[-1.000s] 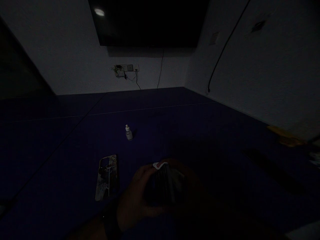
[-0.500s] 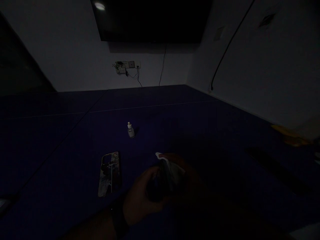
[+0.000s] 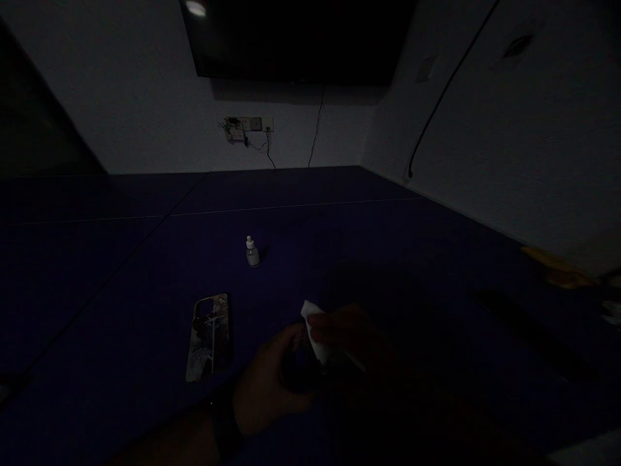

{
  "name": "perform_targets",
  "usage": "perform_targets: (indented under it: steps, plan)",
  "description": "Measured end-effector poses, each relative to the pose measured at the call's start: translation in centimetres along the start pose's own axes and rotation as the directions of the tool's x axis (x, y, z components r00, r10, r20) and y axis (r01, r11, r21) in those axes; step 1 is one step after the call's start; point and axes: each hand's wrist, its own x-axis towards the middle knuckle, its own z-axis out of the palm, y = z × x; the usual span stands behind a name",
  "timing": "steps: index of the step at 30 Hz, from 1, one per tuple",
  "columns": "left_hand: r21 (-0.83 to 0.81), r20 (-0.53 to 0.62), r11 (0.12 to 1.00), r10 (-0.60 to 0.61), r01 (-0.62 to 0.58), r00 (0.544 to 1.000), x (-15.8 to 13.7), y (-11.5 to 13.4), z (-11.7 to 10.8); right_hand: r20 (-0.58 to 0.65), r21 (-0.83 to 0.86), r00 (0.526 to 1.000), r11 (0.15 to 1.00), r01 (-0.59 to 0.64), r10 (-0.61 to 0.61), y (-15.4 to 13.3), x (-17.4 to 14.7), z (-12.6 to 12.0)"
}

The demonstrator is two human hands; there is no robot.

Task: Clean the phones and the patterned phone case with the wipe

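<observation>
My left hand, with a dark band at the wrist, is closed around a dark phone-like object; deep shadow hides most of its shape. A white cloth or tissue lies against its right side. My right hand pinches that cloth and presses it to the dark object. On the blue surface left of my hands rests a patterned phone case with a camera cutout. Farther off stands a small clear dropper bottle with a white top, upright.
The blue surface reaches the walls. A long dark item lies at the right, and a yellowish thing sits near the right wall. A large screen hangs above wall sockets with cables.
My right hand has shifted, its fingers now flatter over the cloth. The cloth covers more of the dark object's near side. My left hand keeps its hold.
</observation>
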Motion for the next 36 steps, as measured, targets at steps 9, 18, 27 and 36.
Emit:
perform_targets:
  steps: [9, 18, 27, 36]
  plan:
    - [0.057, -0.029, 0.998, -0.006, 0.008, 1.0, -0.2, -0.3, 0.0, 0.031, 0.094, 0.999, 0.995, 0.026, -0.029, -0.3, -0.9, -0.1]
    - [0.129, -0.025, 0.991, 0.049, -0.046, 0.998, -0.4, -1.0, -0.2, -0.012, 0.023, 0.999, 0.998, 0.051, -0.051, 0.1, 0.1, 0.6]
    - [0.116, -0.01, 0.993, 0.025, -0.024, 1.0, -0.3, -0.7, -0.4, -0.048, 0.015, 0.999, 1.0, 0.017, -0.016, 0.5, -0.6, 0.9]
    - [0.093, 0.009, 0.996, 0.01, -0.011, 1.0, -0.2, -0.2, -0.4, -0.055, -0.072, 0.997, 0.996, -0.059, 0.055, 0.5, 0.4, 0.9]
